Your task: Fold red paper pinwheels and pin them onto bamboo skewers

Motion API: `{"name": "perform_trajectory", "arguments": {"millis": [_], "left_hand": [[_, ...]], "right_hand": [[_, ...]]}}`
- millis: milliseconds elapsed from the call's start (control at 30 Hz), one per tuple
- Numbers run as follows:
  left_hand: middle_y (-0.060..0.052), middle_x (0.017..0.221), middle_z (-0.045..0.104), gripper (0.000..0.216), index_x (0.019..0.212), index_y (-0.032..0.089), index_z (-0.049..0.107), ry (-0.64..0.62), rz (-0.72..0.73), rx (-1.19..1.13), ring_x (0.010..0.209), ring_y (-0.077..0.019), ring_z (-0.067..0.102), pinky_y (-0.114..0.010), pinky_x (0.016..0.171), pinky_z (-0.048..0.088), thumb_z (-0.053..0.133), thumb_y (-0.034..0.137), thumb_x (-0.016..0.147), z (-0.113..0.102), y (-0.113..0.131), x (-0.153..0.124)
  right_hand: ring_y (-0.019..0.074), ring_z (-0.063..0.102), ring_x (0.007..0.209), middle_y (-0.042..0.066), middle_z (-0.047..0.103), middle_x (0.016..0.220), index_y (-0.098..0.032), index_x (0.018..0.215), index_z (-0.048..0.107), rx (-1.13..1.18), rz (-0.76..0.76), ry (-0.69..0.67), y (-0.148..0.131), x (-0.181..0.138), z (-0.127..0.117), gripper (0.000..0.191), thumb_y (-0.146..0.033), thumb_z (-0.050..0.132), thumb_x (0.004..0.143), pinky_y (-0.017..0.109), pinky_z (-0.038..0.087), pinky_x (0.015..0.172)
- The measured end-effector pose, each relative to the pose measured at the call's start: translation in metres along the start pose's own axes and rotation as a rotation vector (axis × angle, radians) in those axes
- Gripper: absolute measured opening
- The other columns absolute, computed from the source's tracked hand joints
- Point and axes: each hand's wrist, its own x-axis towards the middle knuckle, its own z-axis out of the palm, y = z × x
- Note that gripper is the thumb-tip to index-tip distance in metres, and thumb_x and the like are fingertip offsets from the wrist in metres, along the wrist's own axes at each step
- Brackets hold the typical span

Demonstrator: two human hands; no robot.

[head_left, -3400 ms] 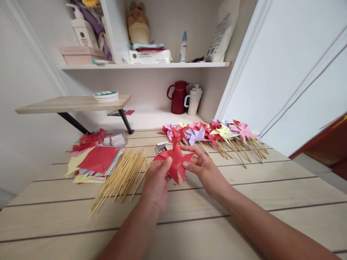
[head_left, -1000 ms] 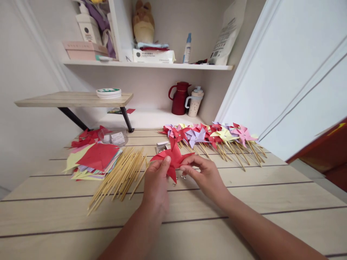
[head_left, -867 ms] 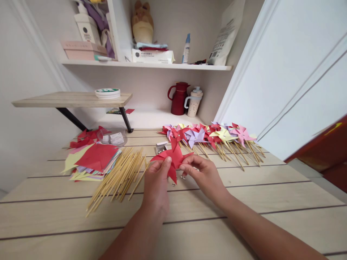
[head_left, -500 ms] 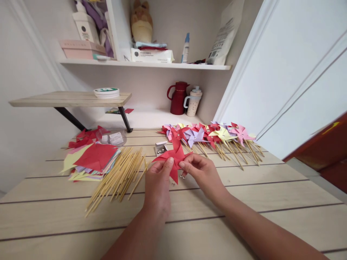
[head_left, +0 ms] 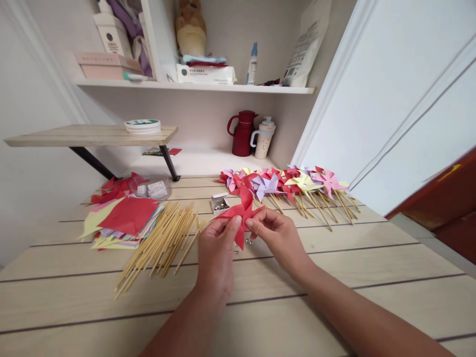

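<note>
A red paper pinwheel is held up above the table between my two hands. My left hand pinches its left side, thumb on top. My right hand grips its right side near the centre between thumb and fingertips; whether a pin is also in those fingers is hidden. Just beneath the pinwheel lie a few small metal pins on the wood. Behind my left hand stands a small open white box with metal pins inside. To the left lies a bundle of thin wooden sticks.
Finished pinwheels on sticks lie at the back right. Stacked coloured paper squares and a clear plastic box sit at left, below a raised wooden stand. A red jug and a cup stand behind.
The view has shifted slightly. Both hands stay on the red pinwheel, which is tilted a little differently, with its lower blade looking narrower.
</note>
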Motion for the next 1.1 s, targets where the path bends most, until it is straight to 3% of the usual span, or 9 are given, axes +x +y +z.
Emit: {"name": "perform_trajectory", "arguments": {"millis": [467,767,967,1100], "left_hand": [[-0.003,0.079,0.072,0.022,0.080,0.018,0.077,-0.089,0.040,0.010,0.075,-0.0144,0.060,-0.026,0.073,0.047,0.078,0.039,0.075,-0.001,0.001,0.000],[0.006,0.052,0.043,0.026,0.060,0.019,0.061,-0.027,0.004,0.006,0.057,-0.0103,0.047,-0.022,0.060,0.042,0.073,0.034,0.076,0.000,0.000,0.001],[0.004,0.058,0.055,0.020,0.071,0.020,0.070,-0.017,-0.016,-0.041,0.057,-0.0108,0.050,-0.024,0.062,0.044,0.075,0.038,0.077,-0.003,0.000,0.002],[0.000,0.070,0.068,0.020,0.082,0.021,0.076,-0.055,-0.028,-0.101,0.060,-0.0123,0.055,-0.026,0.063,0.045,0.077,0.040,0.076,-0.004,0.002,0.002]], "right_hand": [[0.0142,0.056,0.058,-0.002,0.061,0.061,-0.020,0.066,0.060,0.053,-0.017,0.039,-0.001,0.000,0.001,0.031,-0.042,0.077,0.078,0.029,0.044,0.060],[0.0148,0.055,0.060,-0.002,0.061,0.061,-0.020,0.067,0.061,0.008,-0.021,-0.019,0.000,-0.003,0.003,0.028,-0.040,0.076,0.079,0.029,0.043,0.060],[0.0161,0.058,0.065,-0.001,0.063,0.070,-0.021,0.076,0.065,0.022,-0.076,-0.030,0.000,-0.003,0.001,0.025,-0.042,0.070,0.087,0.031,0.048,0.066],[0.0213,0.062,0.090,0.004,0.067,0.093,-0.024,0.093,0.069,-0.073,-0.190,0.084,-0.001,0.001,-0.007,0.022,-0.045,0.061,0.093,0.036,0.049,0.084]]}}
